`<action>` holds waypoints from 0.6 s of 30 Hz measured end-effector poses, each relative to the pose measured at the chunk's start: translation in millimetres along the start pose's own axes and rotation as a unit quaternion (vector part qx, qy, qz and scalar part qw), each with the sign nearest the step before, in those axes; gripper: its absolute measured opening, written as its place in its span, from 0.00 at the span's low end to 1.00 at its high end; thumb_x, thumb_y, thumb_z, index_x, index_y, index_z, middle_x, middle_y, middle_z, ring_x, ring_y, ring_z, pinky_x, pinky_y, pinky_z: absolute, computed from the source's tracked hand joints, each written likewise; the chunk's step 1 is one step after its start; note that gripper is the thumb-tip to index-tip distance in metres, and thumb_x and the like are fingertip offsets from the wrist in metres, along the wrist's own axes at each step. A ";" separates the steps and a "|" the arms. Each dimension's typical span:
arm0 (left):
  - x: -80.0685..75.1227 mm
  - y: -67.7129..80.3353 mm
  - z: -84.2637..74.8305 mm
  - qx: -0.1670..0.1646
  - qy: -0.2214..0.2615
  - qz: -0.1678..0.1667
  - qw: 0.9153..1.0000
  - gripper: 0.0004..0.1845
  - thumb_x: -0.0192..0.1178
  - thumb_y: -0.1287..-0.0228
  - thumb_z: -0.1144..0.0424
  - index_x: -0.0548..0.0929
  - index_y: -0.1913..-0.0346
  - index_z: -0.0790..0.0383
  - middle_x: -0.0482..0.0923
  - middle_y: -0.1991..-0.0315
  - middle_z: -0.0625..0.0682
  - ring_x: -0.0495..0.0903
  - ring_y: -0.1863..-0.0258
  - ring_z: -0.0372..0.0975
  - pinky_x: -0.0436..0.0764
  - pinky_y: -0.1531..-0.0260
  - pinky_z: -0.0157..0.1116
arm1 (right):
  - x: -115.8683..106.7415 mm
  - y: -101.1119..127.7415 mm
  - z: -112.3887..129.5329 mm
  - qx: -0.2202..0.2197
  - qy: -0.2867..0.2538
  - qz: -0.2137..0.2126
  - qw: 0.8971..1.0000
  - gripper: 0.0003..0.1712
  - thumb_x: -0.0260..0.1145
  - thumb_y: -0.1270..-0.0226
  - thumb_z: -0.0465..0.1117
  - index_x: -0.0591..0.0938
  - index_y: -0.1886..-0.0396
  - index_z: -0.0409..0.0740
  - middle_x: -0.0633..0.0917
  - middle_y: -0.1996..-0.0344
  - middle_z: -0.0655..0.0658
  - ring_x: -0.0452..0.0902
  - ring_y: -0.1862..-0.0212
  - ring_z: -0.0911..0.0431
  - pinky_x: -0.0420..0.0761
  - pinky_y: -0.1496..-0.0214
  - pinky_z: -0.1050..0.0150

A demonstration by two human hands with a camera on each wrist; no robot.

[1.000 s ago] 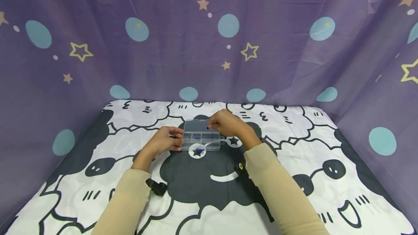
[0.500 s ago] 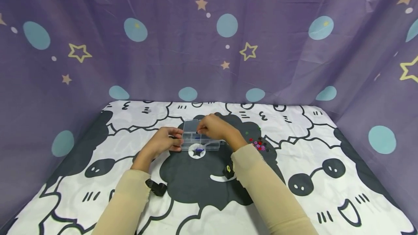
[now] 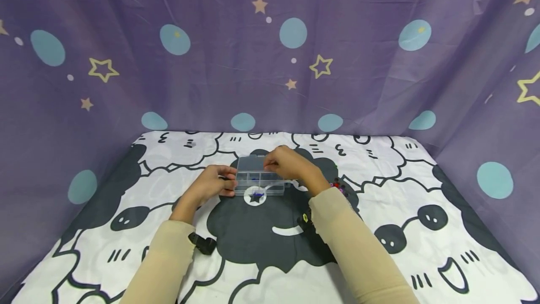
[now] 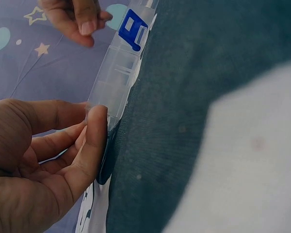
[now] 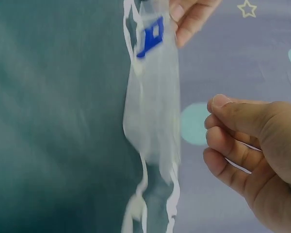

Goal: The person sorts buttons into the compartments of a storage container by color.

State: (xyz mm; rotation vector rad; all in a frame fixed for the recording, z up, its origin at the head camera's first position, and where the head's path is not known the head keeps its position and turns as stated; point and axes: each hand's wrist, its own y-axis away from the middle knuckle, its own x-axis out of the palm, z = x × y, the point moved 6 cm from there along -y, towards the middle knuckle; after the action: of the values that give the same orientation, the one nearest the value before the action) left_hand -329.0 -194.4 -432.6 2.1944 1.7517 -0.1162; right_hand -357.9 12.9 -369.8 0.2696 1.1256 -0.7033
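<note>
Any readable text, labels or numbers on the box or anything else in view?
None: no word or number shows in any view.
The clear compartment box has a blue latch but no lettering.
The sheep-print cloth and the star backdrop carry pictures only.

Clear box [image 3: 258,178] with blue latch [image 4: 134,32]; black-and-white sheep-print cloth [image 3: 392,191]; purple starry backdrop [image 3: 363,60].

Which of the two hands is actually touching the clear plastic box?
The left hand: its fingers press the near end of the clear compartment box. The right hand hovers above it, fingers curled, clear of the plastic.
</note>
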 end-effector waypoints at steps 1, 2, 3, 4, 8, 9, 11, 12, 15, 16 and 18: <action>0.2 0.0 0.1 0.000 0.000 0.001 1.000 0.26 0.63 0.32 0.78 0.74 0.32 0.75 0.73 0.44 0.67 0.85 0.56 0.48 0.92 0.60 0.41 | -2.7 3.5 -2.3 0.004 -0.001 0.000 1.000 0.09 0.65 0.25 0.34 0.91 0.53 0.40 0.90 0.59 0.46 0.84 0.64 0.59 0.88 0.56 0.63; 0.6 0.1 0.1 0.000 0.000 0.001 1.000 0.26 0.63 0.32 0.78 0.73 0.32 0.75 0.73 0.44 0.67 0.85 0.55 0.49 0.92 0.60 0.41 | -5.6 7.0 -4.8 0.008 -0.002 -0.002 1.000 0.09 0.65 0.25 0.34 0.90 0.53 0.39 0.90 0.59 0.45 0.84 0.64 0.59 0.88 0.56 0.62; 0.7 0.0 0.2 0.000 0.000 0.001 1.000 0.26 0.63 0.32 0.78 0.73 0.32 0.75 0.73 0.44 0.67 0.85 0.55 0.49 0.92 0.60 0.41 | -8.6 10.3 -7.4 0.012 -0.003 -0.006 1.000 0.09 0.66 0.25 0.34 0.90 0.53 0.39 0.90 0.58 0.45 0.85 0.63 0.58 0.88 0.55 0.62; 0.8 0.0 0.2 -0.001 0.000 0.001 1.000 0.26 0.63 0.32 0.78 0.73 0.32 0.75 0.73 0.44 0.67 0.85 0.55 0.49 0.92 0.60 0.41 | -11.2 13.4 -10.3 0.015 -0.001 -0.008 1.000 0.09 0.66 0.25 0.34 0.90 0.52 0.38 0.90 0.58 0.45 0.85 0.62 0.58 0.89 0.55 0.62; 0.2 0.7 -0.3 -0.004 -0.002 -0.001 1.000 0.26 0.63 0.32 0.78 0.74 0.32 0.74 0.73 0.43 0.67 0.85 0.54 0.49 0.92 0.60 0.41 | -21.0 26.4 -23.0 0.033 -0.002 -0.015 0.999 0.10 0.67 0.26 0.35 0.90 0.52 0.37 0.91 0.57 0.45 0.87 0.59 0.56 0.89 0.55 0.62; 0.0 0.8 -0.4 -0.006 -0.001 -0.003 1.000 0.26 0.63 0.32 0.78 0.74 0.32 0.73 0.73 0.43 0.67 0.85 0.54 0.50 0.92 0.60 0.41 | -23.2 29.6 -26.7 0.040 -0.001 -0.016 0.999 0.10 0.67 0.26 0.35 0.90 0.52 0.37 0.91 0.58 0.45 0.87 0.60 0.57 0.89 0.56 0.63; -0.4 1.4 -0.4 -0.008 -0.002 -0.002 1.000 0.26 0.63 0.32 0.78 0.74 0.32 0.73 0.73 0.43 0.67 0.85 0.54 0.50 0.92 0.59 0.41 | -27.7 36.0 -32.5 0.044 -0.002 -0.018 0.999 0.09 0.67 0.25 0.36 0.90 0.54 0.37 0.91 0.61 0.46 0.85 0.64 0.59 0.87 0.59 0.62; -0.5 1.4 -0.2 -0.008 -0.001 -0.002 1.000 0.26 0.63 0.32 0.78 0.74 0.31 0.73 0.73 0.42 0.67 0.85 0.53 0.50 0.92 0.59 0.41 | -29.6 38.9 -35.5 0.044 -0.001 -0.019 0.999 0.09 0.66 0.25 0.36 0.91 0.56 0.38 0.91 0.62 0.46 0.83 0.66 0.60 0.86 0.61 0.62; -0.3 1.2 0.1 -0.008 0.000 -0.001 1.000 0.27 0.63 0.32 0.78 0.73 0.31 0.73 0.72 0.42 0.68 0.85 0.53 0.51 0.92 0.59 0.41 | -35.4 48.6 -43.8 0.043 0.006 -0.027 0.999 0.07 0.67 0.26 0.35 0.91 0.60 0.38 0.90 0.66 0.45 0.78 0.70 0.60 0.83 0.64 0.59; -0.2 0.8 0.1 -0.006 0.000 0.001 1.000 0.27 0.63 0.32 0.78 0.73 0.31 0.73 0.72 0.42 0.68 0.85 0.53 0.51 0.92 0.59 0.41 | -37.2 52.0 -46.3 0.042 0.010 -0.031 0.999 0.07 0.67 0.26 0.34 0.90 0.61 0.38 0.90 0.67 0.45 0.78 0.70 0.60 0.83 0.64 0.58; 0.1 -0.4 0.1 -0.003 0.000 0.002 1.000 0.27 0.63 0.32 0.78 0.73 0.31 0.74 0.72 0.42 0.68 0.85 0.53 0.51 0.92 0.59 0.42 | -40.3 59.4 -52.3 0.048 0.020 -0.039 0.998 0.07 0.68 0.27 0.34 0.91 0.61 0.38 0.90 0.66 0.46 0.81 0.68 0.60 0.85 0.62 0.57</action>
State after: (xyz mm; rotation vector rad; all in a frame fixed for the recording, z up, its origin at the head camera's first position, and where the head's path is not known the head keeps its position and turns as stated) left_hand -329.3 -194.3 -432.8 2.1943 1.7447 -0.1086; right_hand -368.2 100.9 -364.8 0.3238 1.1458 -0.8252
